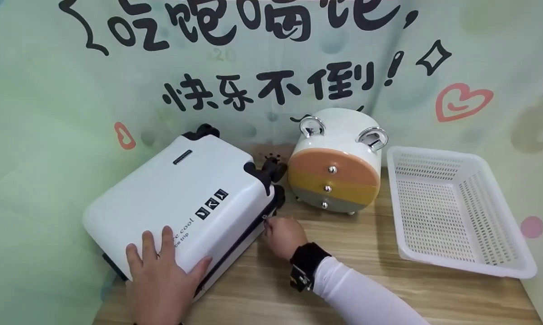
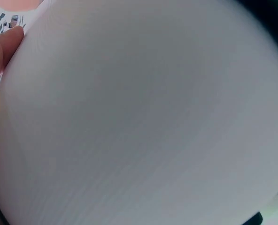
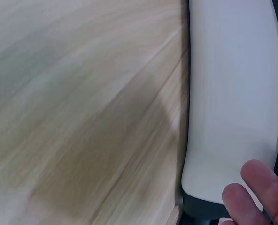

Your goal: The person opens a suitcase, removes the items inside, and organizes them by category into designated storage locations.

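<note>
A white hard-shell suitcase (image 1: 154, 189) with black corner guards and wheels lies on its side on the wooden table. My left hand (image 1: 163, 282) rests on its upper shell, fingers spread. At the far end of the dark zipper seam (image 1: 239, 241), my right hand (image 1: 285, 237) pinches a small metal zipper pull (image 1: 265, 217). The right wrist view has its curled fingers (image 3: 258, 187) beside the suitcase's white side wall (image 3: 235, 93), the pull mostly hidden. In the left wrist view the white shell (image 2: 139, 117) fills nearly everything, with one fingertip (image 2: 10, 42) at the left.
Behind the suitcase wheels stands a round white cabinet (image 1: 334, 126) with silver ear-like handles and an orange, yellow and grey drawer front. A white perforated plastic basket (image 1: 395, 212) sits on the right. A printed cloth backdrop (image 1: 36, 113) closes off the back and left.
</note>
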### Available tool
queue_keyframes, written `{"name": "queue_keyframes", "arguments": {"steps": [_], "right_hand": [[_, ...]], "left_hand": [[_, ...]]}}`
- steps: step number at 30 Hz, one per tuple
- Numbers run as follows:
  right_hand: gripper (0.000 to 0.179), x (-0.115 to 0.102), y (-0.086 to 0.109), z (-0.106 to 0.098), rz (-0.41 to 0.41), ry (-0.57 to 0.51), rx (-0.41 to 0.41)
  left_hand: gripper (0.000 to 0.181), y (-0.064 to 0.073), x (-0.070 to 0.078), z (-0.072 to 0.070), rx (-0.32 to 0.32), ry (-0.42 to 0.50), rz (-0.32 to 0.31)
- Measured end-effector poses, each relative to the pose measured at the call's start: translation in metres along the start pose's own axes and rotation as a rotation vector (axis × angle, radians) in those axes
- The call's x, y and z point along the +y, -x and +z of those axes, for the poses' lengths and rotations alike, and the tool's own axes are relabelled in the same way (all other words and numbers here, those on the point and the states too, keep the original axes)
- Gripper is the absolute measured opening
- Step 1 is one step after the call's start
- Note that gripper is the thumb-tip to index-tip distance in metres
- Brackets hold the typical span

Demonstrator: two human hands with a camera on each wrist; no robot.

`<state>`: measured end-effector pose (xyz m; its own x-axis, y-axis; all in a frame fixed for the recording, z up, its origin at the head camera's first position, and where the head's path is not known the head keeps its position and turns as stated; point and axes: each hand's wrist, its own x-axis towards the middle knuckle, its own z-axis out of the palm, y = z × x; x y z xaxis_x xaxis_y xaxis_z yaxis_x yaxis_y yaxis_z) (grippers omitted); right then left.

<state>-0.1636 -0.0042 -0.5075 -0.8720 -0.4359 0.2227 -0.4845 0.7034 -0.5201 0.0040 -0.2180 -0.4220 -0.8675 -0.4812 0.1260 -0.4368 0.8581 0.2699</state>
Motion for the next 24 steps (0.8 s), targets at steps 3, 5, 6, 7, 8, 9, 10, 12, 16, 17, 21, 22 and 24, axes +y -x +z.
{"name": "queue_keyframes", "arguments": {"steps": [3, 5, 6, 7, 8, 9, 10, 12, 16, 17, 21, 22, 24], "right_hand": [[0.025, -0.001, 0.001, -0.002, -0.006, 0.002, -0.018], [0.023, -0.002, 0.001, -0.003, -0.004, 0.005, -0.028], [0.022, -0.002, 0.002, -0.004, -0.005, 0.009, -0.033], [0.02, -0.002, 0.002, -0.004, -0.005, 0.012, -0.039], [0.018, -0.002, 0.002, -0.005, -0.002, 0.015, -0.046], [0.016, -0.002, 0.001, -0.005, 0.002, 0.018, -0.054], [0.014, -0.002, 0.001, -0.005, 0.008, 0.015, -0.066], [0.01, -0.002, -0.001, -0.006, 0.02, 0.016, -0.083], [0.006, -0.002, -0.006, -0.006, 0.04, 0.017, -0.111], [0.007, -0.002, -0.008, -0.007, 0.04, 0.025, -0.111], [0.006, -0.001, -0.014, -0.008, 0.049, 0.041, -0.105], [0.006, -0.001, -0.015, -0.008, 0.052, 0.041, -0.104], [0.005, 0.0, -0.017, -0.008, 0.05, 0.032, -0.106]], "left_hand": [[0.113, 0.002, 0.003, 0.0, -0.016, -0.018, -0.005], [0.115, 0.003, 0.003, 0.0, -0.023, -0.029, -0.003], [0.116, 0.004, 0.004, 0.0, -0.027, -0.033, -0.002], [0.116, 0.005, 0.004, 0.0, -0.031, -0.035, -0.001], [0.116, 0.006, 0.004, 0.0, -0.034, -0.036, 0.001], [0.116, 0.007, 0.005, 0.0, -0.037, -0.035, 0.003], [0.116, 0.007, 0.005, -0.001, -0.041, -0.034, 0.005], [0.116, 0.009, 0.005, -0.002, -0.05, -0.033, 0.006], [0.115, 0.011, 0.005, -0.006, -0.07, -0.031, 0.006], [0.115, 0.011, 0.006, -0.007, -0.079, -0.032, 0.004], [0.118, 0.01, 0.009, -0.008, -0.117, -0.037, -0.004], [0.118, 0.01, 0.01, -0.007, -0.119, -0.039, -0.004], [0.117, 0.009, 0.01, -0.006, -0.104, -0.04, -0.001]]}}
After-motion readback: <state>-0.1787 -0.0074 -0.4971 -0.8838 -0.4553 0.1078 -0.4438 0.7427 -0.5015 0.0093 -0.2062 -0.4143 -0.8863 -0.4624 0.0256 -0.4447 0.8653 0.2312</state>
